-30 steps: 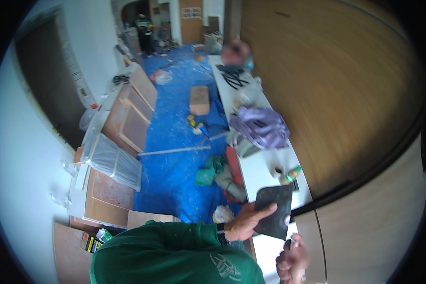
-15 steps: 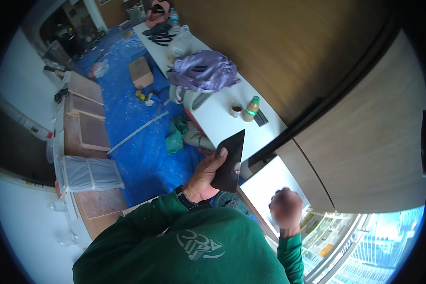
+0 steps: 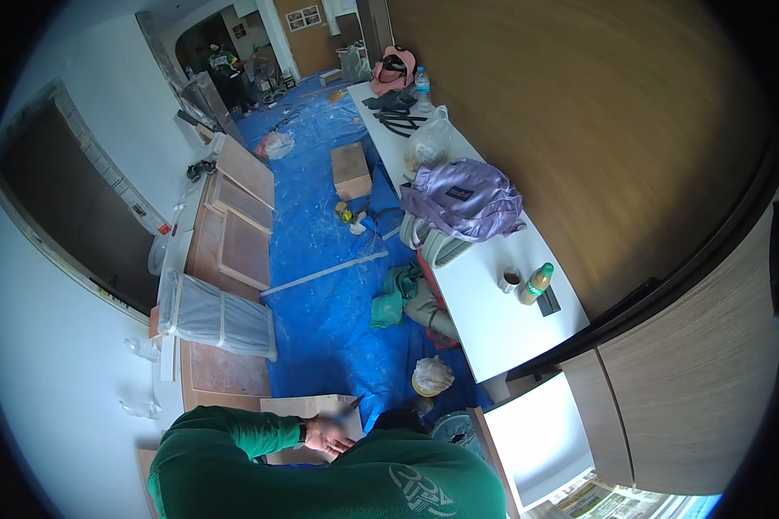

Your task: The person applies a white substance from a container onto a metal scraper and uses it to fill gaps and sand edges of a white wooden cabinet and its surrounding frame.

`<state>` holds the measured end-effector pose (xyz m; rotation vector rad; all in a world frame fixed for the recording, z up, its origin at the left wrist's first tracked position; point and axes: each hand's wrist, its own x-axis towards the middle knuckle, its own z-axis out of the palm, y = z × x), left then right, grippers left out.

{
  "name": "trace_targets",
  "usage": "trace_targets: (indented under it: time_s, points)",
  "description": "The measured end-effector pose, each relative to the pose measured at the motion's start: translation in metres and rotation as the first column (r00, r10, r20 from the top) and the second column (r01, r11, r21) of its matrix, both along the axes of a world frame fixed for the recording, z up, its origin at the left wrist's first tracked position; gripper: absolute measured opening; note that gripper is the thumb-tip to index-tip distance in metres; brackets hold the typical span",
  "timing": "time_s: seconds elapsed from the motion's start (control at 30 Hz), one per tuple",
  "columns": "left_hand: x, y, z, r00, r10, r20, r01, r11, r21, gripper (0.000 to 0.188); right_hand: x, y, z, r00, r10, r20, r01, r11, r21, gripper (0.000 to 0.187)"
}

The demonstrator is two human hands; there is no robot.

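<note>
My left hand [image 3: 324,435] is low in the view, palm partly turned up and the fingers bent, with a dark watch strap at the wrist. From it sticks up a thin dark piece [image 3: 357,404], blurred and seen nearly edge-on. Under the hand lies a pale wooden panel [image 3: 303,405]. My green-sleeved left arm [image 3: 255,430] reaches across from the left. My right hand is out of sight.
A white counter [image 3: 493,333] carries a cup [image 3: 509,278], a green-capped bottle [image 3: 537,284] and a purple backpack [image 3: 463,199]. Blue sheeting [image 3: 312,320] covers the floor. Wooden panels [image 3: 245,251] line the left. An open white drawer [image 3: 552,441] stands at lower right. Another person [image 3: 225,73] is far back.
The view has swung, showing more of the room's far end. My left hand has gone down and left from the drawer area; the dark plate's broad face no longer shows. My right hand has left the view.
</note>
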<state>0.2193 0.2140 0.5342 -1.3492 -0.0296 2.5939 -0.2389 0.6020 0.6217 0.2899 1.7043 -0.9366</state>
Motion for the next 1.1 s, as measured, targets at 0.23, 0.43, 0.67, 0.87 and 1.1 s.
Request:
trace_targets:
  time_s: [0.23, 0.43, 0.67, 0.87, 1.1]
  points:
    - [0.006, 0.009, -0.019, 0.821, 0.389, -0.419, -0.171, 0.867, 0.468, 0.031, -0.003, -0.026, -0.006, 0.999, 0.030, -0.029, -0.031, 0.999, -0.025, 0.012]
    - [-0.002, -0.003, -0.005, 0.961, 0.101, -0.258, -0.069, 0.989, 0.130, 0.034, 0.000, -0.028, -0.014, 0.999, 0.031, -0.039, -0.032, 0.999, -0.041, 0.013]
    - [-0.015, 0.002, -0.007, 0.983, 0.184, 0.011, -0.182, 0.965, 0.187, 0.034, 0.004, -0.024, -0.017, 0.998, 0.022, -0.055, -0.025, 0.999, -0.047, 0.016]
    - [-0.024, 0.010, 0.020, 0.949, 0.265, 0.169, -0.288, 0.949, 0.126, 0.031, 0.010, -0.017, -0.019, 0.999, 0.015, -0.045, -0.016, 1.000, -0.026, 0.019]
    - [-0.019, 0.012, 0.025, 0.947, 0.211, 0.243, -0.231, 0.971, 0.057, 0.027, 0.017, -0.005, -0.022, 0.999, -0.009, -0.037, 0.009, 1.000, 0.008, 0.022]
